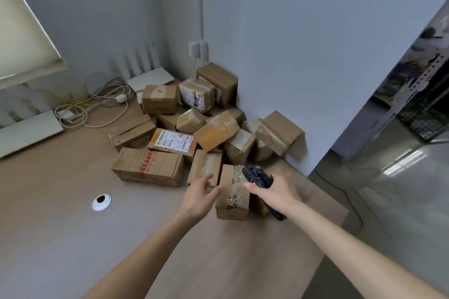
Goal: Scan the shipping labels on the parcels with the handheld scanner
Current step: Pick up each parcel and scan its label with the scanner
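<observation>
Several brown cardboard parcels are heaped in the far corner of a wooden table. The nearest parcel stands apart from the heap, with dark writing on its top. My left hand hovers at its left side, fingers spread, holding nothing. My right hand grips a black handheld scanner, whose head points over the parcel's far right corner. One parcel in the heap shows a white shipping label facing up. Another, further back, carries a white label with black marks.
A white cable grommet sits in the tabletop at the left. Tangled white cables and a white router lie at the back left. Grey walls close the corner. The table's right edge drops to a glossy floor, with a metal rack beyond.
</observation>
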The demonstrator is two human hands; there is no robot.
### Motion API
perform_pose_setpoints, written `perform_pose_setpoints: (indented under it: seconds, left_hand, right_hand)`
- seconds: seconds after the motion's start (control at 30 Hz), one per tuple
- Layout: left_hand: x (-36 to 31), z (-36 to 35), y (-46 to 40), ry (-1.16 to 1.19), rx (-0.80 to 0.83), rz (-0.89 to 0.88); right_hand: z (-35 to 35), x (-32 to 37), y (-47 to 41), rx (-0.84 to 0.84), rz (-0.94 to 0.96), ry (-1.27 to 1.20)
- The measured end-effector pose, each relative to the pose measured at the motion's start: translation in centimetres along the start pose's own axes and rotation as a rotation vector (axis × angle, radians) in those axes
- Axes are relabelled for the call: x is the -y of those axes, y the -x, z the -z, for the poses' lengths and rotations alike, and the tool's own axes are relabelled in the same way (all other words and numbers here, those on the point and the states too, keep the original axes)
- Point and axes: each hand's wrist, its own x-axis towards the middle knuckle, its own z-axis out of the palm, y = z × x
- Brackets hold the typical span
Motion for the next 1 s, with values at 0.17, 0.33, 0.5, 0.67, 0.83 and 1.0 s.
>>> perform_pose_setpoints:
  seconds: [0.17,0.33,0.5,0.67,0.83,1.0]
  left_hand:
    - [1.6,-3.7,-3.0,0.054,0.040,0.091]
    - [2.4,-5.4,-3.5,0.205,0.064,0.170]
    - [1.6,-5.5,-2.4,0.373,-0.021,0.211]
    - [-0.8,-4.4,0.4,0.438,-0.099,0.181]
    - [-3.9,-2.1,3.8,0.485,-0.227,0.095]
    - [-8.0,0.8,7.5,0.543,-0.239,-0.015]
  right_hand:
    - [-2.5,-1.8,-3.8,0.022,-0.046,-0.109]
    - [-4.2,-2.7,-5.4,0.059,-0.054,-0.266]
    - [-3.6,-2.8,-4.5,0.060,-0.032,-0.368]
    - [-1.0,-1.8,-2.2,0.084,0.066,-0.444]
    - [2.1,0.4,1.1,0.104,0.157,-0.505]
    - [5.2,3.1,5.3,0.087,0.273,-0.427]
